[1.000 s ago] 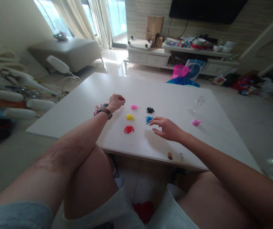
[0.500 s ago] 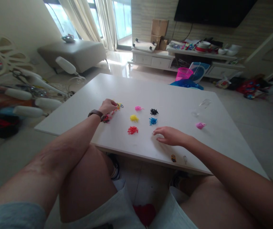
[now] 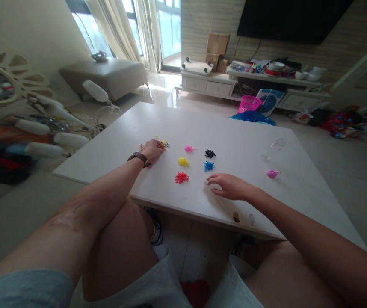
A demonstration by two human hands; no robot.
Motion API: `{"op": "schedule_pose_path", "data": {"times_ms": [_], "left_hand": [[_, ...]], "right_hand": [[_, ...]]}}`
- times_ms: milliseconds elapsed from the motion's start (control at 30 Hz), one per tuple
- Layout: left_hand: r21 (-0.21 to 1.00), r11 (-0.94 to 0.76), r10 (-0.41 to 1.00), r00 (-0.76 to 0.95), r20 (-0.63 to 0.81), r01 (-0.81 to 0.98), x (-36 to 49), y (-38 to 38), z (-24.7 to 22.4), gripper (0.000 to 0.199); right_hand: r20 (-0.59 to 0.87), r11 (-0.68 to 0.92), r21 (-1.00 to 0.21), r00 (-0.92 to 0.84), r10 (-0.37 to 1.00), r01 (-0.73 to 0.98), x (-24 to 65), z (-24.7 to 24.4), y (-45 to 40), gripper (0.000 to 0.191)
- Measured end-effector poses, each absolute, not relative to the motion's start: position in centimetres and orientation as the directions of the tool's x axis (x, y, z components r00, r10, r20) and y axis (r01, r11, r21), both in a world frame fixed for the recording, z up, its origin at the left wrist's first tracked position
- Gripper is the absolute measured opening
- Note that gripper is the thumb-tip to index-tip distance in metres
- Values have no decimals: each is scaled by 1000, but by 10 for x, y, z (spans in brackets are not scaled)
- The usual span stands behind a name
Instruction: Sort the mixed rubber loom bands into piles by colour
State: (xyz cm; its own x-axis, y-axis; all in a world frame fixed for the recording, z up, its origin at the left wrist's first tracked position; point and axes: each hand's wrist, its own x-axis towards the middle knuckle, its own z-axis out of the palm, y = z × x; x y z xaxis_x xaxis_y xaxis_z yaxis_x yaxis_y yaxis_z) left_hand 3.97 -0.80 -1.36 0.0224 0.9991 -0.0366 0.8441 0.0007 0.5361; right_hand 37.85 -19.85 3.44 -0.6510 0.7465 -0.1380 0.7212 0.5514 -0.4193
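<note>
On the white table (image 3: 113, 141), my left hand (image 3: 154, 149), with a watch on the wrist, reaches into a mixed pile of small coloured loops (image 3: 166, 144). Its fingertips are pressed together at the pile's right side; anything between them is too small to name. The hand covers part of the pile. My right hand (image 3: 230, 186) lies open on the table, fingers apart and holding nothing. Between the hands are sorted heaps of loops: pink (image 3: 189, 149), yellow (image 3: 184, 161), red (image 3: 181, 178), black (image 3: 209, 153) and blue (image 3: 208, 166).
Right of my right hand sit a pink rounded object (image 3: 272, 173) and a clear container (image 3: 275, 148) on its side. A small yellow-and-black figure (image 3: 235, 217) and a clear piece (image 3: 252, 219) lie near the front edge. A pink basket (image 3: 249, 105) stands beyond the table.
My left hand has moved slightly right and turned over the mixed pile, covering more of its lower part. My right hand stays in place. The view has shifted a little.
</note>
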Motion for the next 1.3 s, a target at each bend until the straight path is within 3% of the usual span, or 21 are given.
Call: {"op": "schedule_pose_path", "data": {"times_ms": [233,400,500,733,933,1300], "left_hand": [[571,64,997,-24,-77,819,42,-16,4,4],[607,-37,998,60,-17,794,43,-12,-2,4],[586,-111,992,126,15,803,45,-8,-9,8],[527,-111,991,136,-9,843,45,0,-22,11],[554,-79,997,68,40,829,49,-1,-12,2],[628,-37,999,30,22,778,48,-9,4,12]], "right_hand": [[-130,556,-420,-654,745,717,379,33,-198,27],[-136,558,-423,-659,740,714,379,30,-197,27],[-148,558,-420,-660,736,716,378,31,-197,27],[-152,547,-428,-654,741,719,376,34,-200,26],[-154,555,-424,-661,734,715,379,33,-201,25],[-155,556,-412,-656,738,722,379,35,-200,24]]}}
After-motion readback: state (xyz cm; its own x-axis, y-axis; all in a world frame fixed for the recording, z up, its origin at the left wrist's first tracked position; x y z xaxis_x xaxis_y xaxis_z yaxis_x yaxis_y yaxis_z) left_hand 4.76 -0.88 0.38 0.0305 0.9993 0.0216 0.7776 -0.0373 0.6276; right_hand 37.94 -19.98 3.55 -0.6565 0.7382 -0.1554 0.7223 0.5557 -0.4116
